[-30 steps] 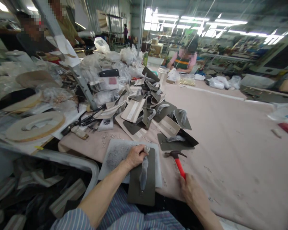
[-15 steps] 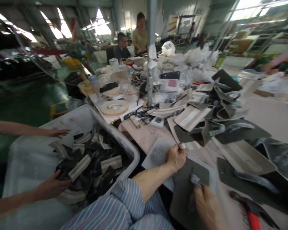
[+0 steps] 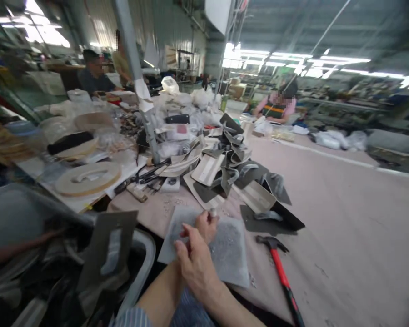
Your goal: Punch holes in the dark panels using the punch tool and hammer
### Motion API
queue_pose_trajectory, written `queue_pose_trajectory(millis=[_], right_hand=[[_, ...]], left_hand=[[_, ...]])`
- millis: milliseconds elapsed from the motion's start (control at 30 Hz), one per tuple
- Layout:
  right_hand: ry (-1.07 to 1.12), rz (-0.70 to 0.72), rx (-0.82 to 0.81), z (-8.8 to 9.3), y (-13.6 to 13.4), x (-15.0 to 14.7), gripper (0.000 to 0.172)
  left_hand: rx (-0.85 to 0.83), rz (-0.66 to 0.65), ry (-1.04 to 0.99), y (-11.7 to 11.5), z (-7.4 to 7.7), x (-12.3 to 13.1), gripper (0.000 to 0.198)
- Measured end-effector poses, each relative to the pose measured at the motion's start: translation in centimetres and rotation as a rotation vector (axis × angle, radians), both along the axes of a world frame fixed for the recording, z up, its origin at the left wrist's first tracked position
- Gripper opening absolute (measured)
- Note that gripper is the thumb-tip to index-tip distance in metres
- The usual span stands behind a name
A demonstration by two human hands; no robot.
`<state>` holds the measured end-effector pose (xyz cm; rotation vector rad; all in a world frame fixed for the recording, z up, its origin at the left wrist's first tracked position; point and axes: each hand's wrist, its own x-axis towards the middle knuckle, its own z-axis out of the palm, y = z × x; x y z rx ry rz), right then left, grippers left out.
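My left hand point(image 3: 207, 225) is closed above a grey, worn square board point(image 3: 230, 254). A small whitish round thing point(image 3: 213, 212) shows at its fingertips, too small to name. My right hand point(image 3: 197, 263) crosses over my left wrist, fingers apart and pointing left, with nothing in it. To its left, a dark grey flat panel point(image 3: 104, 272) with a strip of clear film stands tilted over the bin's contents, apart from both hands. I cannot tell whether it is resting or falling. On the pink cloth to the right lies a claw hammer point(image 3: 280, 265) with a red and black handle.
A large pale bin point(image 3: 146, 254) with dark and beige pieces stands at lower left, a co-worker's blurred arm point(image 3: 23, 250) across it. Similar panels point(image 3: 225, 170) are heaped ahead. Beyond are a tape roll point(image 3: 88, 178), hand tools point(image 3: 146, 179), a metal post point(image 3: 138, 81) and several people.
My right hand has let go of the grey panel and swung left across my left arm. The panel has gone from the board to above the bin. The view has turned right.
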<state>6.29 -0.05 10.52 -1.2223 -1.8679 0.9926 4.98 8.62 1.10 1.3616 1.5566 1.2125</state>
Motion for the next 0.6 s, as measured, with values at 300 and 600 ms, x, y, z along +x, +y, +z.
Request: queue_pose_trajectory(millis=[300, 600], right_hand=[[-0.694, -0.516, 0.131, -3.5, 7.7, 20.4, 0.039], [-1.051, -0.317, 0.023, -3.1, 15.5, 27.0, 0.028]], left_hand=[[0.058, 0.085, 0.029, 0.7, -1.4, -0.6, 0.022], [0.047, 0.089, 0.107, 1.2, -1.1, -0.5, 0.026]])
